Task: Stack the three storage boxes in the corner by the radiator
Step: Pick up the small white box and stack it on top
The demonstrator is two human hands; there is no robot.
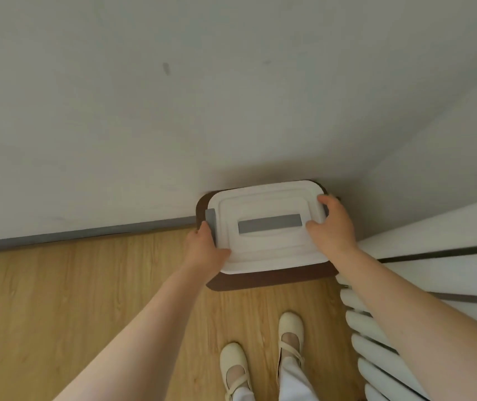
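Observation:
A white storage box (266, 244) with a ridged lid and a grey handle strip on top sits over a larger brown box (272, 278) in the corner of the room. Only the brown box's lid rim shows around it. My left hand (204, 247) grips the white box's left side by a grey clasp. My right hand (332, 224) grips its right side. A third box is not visible; anything under the brown lid is hidden.
A white ribbed radiator (376, 342) runs along the right wall, close under my right forearm. A white windowsill (448, 227) sits above it. The back wall and grey skirting (87, 231) meet the wood floor (87, 285). My feet in cream shoes (289, 328) stand before the boxes.

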